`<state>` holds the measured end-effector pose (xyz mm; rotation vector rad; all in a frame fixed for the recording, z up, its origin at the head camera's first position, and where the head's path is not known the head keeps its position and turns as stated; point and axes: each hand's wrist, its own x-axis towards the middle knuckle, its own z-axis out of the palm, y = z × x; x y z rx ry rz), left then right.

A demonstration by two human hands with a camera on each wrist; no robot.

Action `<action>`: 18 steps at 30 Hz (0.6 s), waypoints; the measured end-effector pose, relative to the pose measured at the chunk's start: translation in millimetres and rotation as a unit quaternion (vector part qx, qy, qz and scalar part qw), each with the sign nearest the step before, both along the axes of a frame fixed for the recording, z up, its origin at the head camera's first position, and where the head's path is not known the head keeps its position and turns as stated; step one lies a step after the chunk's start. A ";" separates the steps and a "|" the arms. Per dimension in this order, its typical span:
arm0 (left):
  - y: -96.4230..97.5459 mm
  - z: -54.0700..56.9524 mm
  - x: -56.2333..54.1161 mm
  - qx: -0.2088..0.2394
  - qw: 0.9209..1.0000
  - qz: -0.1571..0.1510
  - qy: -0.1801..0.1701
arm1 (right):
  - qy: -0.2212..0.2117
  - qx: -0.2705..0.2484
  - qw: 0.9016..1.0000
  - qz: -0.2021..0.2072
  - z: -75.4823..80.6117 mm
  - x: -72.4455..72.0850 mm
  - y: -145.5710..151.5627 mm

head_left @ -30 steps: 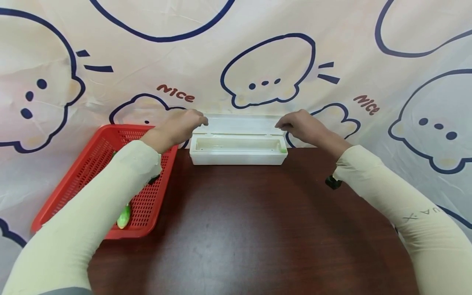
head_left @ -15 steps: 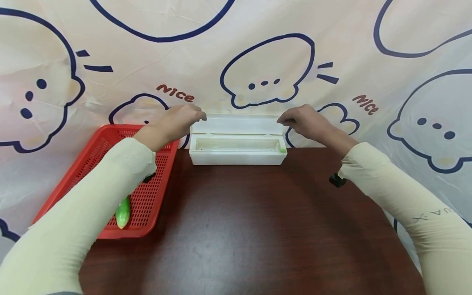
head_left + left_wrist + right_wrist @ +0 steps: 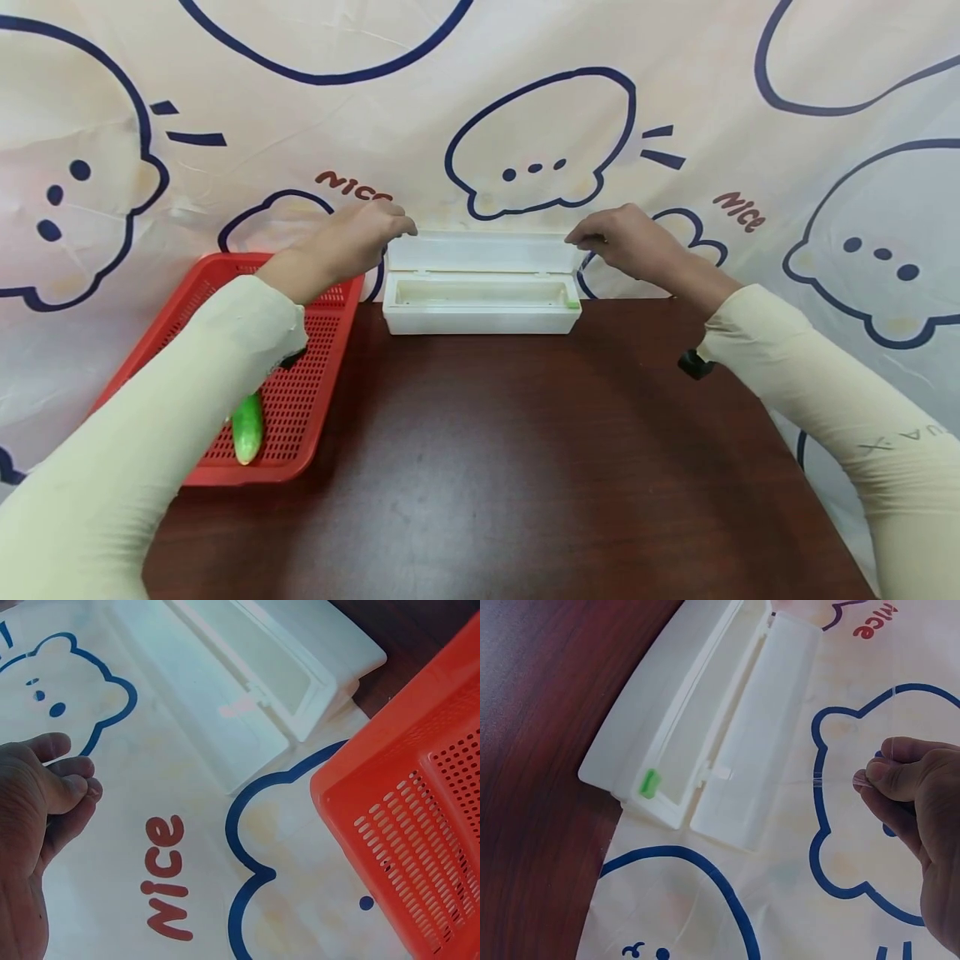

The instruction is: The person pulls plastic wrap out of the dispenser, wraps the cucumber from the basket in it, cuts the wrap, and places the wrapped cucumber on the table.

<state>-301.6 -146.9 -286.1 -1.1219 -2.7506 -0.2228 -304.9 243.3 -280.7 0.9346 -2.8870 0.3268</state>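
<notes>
While two cream, smooth-knit sleeves point(image 3: 150, 433) are stretching forward over it, a dark brown table point(image 3: 480, 467) with a dull sheen is taking up the near ground. On its left edge a red basket point(image 3: 300, 392) of perforated plastic, shallow and rectangular, is lying flat, and a short green cucumber point(image 3: 247, 427) is resting inside near its front rim.

Farther back, at the table's far edge, a long white box point(image 3: 480, 319) of smooth hard plastic is sitting with its lid point(image 3: 480, 251) swung up and leaning back against the cloth point(image 3: 480, 100). Inside, the narrow trough is showing bare, with a small green tab point(image 3: 649, 783) at its right end.

Above and beyond the box, the left hand point(image 3: 352, 242) is hovering near the lid's left top corner, its thumb and fingertips pressed together in a pinch; what it is pinching cannot be made out. The right hand point(image 3: 626, 240) is hovering by the lid's right top corner, likewise pinching, and the right wrist view is showing a thin, clear film point(image 3: 840, 778), nearly invisible, running from those fingertips towards the box.

Behind everything, the cloth, pale cream and slightly creased, is hanging as a backdrop, printed with rounded navy outlines and red "Nice" lettering.
</notes>
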 end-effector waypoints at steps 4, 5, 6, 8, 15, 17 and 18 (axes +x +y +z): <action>-0.1 2.1 3.1 -0.001 1.000 -0.002 0.006 | 0.002 -0.002 1.000 0.005 2.7 3.3 0.0; -0.4 2.9 4.2 -0.001 1.000 0.000 0.005 | 0.002 -0.002 1.000 0.005 3.5 4.2 -0.1; -0.7 3.9 5.4 -0.001 1.000 0.002 0.005 | 0.002 -0.001 1.000 0.005 4.7 5.2 -0.2; -1.0 7.0 8.4 0.000 1.000 0.008 -0.001 | 0.006 0.000 1.000 0.006 7.1 6.6 -0.3; -2.7 12.2 12.6 -0.003 1.000 0.009 -0.008 | 0.016 -0.002 1.000 0.010 12.9 9.9 0.4; -3.4 11.9 13.1 -0.006 1.000 0.003 -0.004 | 0.017 -0.004 1.000 0.011 12.8 11.8 0.5; -3.7 11.6 13.4 -0.005 1.000 -0.002 0.000 | 0.017 -0.003 1.000 0.012 12.6 12.7 0.8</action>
